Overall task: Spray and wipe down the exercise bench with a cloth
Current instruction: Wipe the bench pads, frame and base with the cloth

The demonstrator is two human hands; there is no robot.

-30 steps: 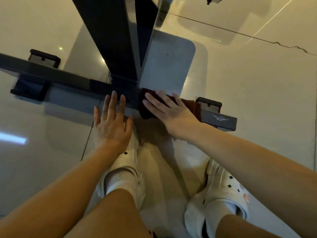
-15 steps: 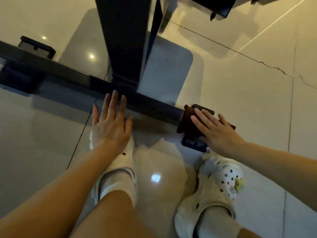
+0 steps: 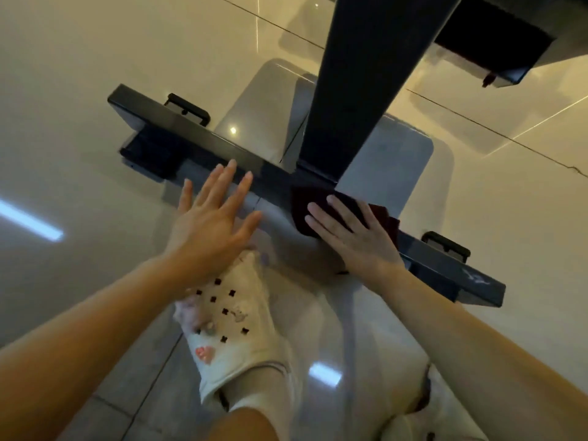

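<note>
Right hand (image 3: 356,237) presses a dark red cloth (image 3: 313,205) flat-fingered on the bench's base crossbar (image 3: 222,148) — left hand (image 3: 211,224) spread open, holding nothing.

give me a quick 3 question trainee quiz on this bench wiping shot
1. True or false: the right hand presses a dark red cloth flat onto the black metal floor bar of the bench.
2. Multiple choice: where is the cloth on that bar? A) at its far left end B) by the base of the black upright post C) on the glossy cream tiled floor, clear of the bar
3. Fill in: the left hand holds ____.

Key: 1 true; 2 B; 3 nothing, its fingers are spread straight.
</note>
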